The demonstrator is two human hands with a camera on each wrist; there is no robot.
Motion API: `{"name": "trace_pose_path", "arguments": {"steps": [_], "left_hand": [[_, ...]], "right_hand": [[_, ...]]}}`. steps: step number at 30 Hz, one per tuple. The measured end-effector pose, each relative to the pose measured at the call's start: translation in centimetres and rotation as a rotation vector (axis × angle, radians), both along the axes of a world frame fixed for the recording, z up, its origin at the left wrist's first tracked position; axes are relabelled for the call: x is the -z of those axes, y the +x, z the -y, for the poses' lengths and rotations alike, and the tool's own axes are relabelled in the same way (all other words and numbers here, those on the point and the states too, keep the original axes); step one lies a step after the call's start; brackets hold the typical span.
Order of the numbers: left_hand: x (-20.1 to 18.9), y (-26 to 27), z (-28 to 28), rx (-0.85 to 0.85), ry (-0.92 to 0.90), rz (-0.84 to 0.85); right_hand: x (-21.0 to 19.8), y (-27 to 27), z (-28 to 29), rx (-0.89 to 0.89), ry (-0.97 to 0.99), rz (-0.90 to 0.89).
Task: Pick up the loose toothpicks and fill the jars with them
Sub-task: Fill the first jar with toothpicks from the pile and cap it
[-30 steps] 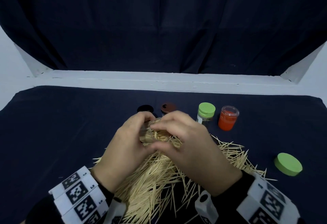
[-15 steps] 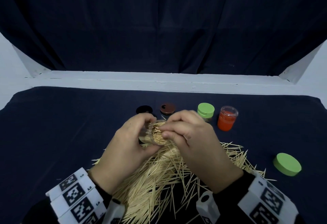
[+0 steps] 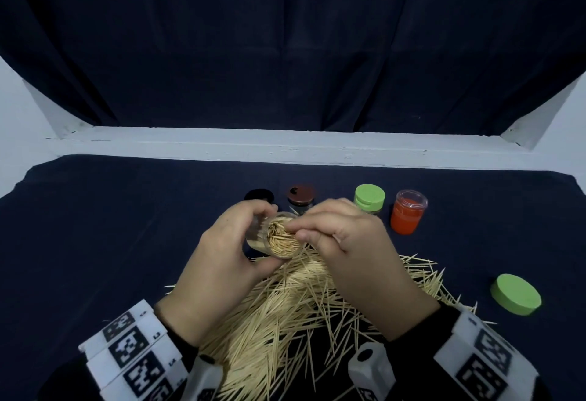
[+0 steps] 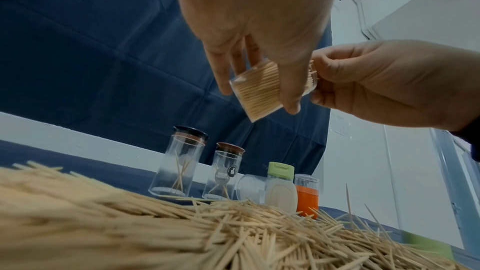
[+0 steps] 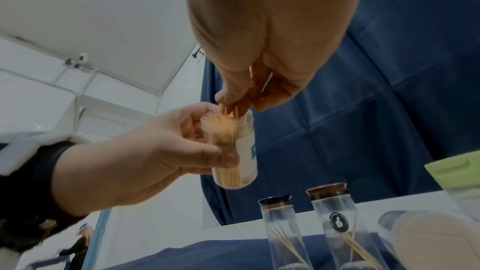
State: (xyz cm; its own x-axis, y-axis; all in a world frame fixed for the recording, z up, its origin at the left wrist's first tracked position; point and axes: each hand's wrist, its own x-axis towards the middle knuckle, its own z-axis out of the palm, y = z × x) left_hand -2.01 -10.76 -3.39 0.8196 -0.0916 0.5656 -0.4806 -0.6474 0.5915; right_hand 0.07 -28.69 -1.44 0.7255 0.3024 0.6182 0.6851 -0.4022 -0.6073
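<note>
My left hand (image 3: 258,237) grips a clear jar (image 3: 280,239) packed with toothpicks and holds it tilted above the loose toothpick pile (image 3: 285,312). My right hand (image 3: 295,231) sits at the jar's mouth, its thumb and fingers pinching a few toothpicks that poke into the opening. The right wrist view shows the jar (image 5: 233,147) with a white label, and the toothpick tips sticking up under my right hand (image 5: 241,102). From the left wrist the jar (image 4: 259,93) hangs well above the pile (image 4: 182,233).
Behind the hands stand a black-lidded jar (image 3: 259,195), a brown-lidded jar (image 3: 300,196), a green-capped jar (image 3: 369,197) and an orange jar (image 3: 408,216). An empty clear jar (image 4: 249,188) lies on its side. A loose green lid (image 3: 515,294) rests at the right.
My right hand has shifted right off the jar, uncovering its mouth, and now pinches at the rim. The left hand keeps the jar in about the same place.
</note>
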Motion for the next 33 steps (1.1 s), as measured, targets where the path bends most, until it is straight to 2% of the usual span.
{"name": "trace_pose_path", "arguments": {"steps": [3, 6, 14, 18, 24, 30, 33], "left_hand": [[-0.1, -0.1, 0.0, -0.01, 0.008, -0.009], [-0.1, 0.0, 0.0, -0.003, 0.001, -0.004], [-0.3, -0.1, 0.0, -0.012, 0.006, 0.024], [-0.3, -0.1, -0.1, -0.02, 0.01, 0.032], [-0.5, -0.1, 0.4, 0.012, 0.018, 0.019], [-0.4, -0.2, 0.4, 0.02, 0.023, 0.034], [-0.6, -0.3, 0.4, 0.031, 0.0, 0.037]], "right_hand": [[-0.3, 0.0, 0.1, 0.06, 0.107, 0.02], [-0.4, -0.2, -0.3, 0.06, 0.116, 0.033], [-0.1, -0.2, -0.5, -0.02, 0.009, 0.115], [-0.4, 0.0, 0.0, 0.056, 0.072, 0.076], [-0.3, -0.7, -0.6, 0.092, -0.021, 0.141], [-0.6, -1.8, -1.3, 0.105, -0.05, 0.124], [-0.6, -1.9, -1.4, 0.137, -0.12, 0.195]]}}
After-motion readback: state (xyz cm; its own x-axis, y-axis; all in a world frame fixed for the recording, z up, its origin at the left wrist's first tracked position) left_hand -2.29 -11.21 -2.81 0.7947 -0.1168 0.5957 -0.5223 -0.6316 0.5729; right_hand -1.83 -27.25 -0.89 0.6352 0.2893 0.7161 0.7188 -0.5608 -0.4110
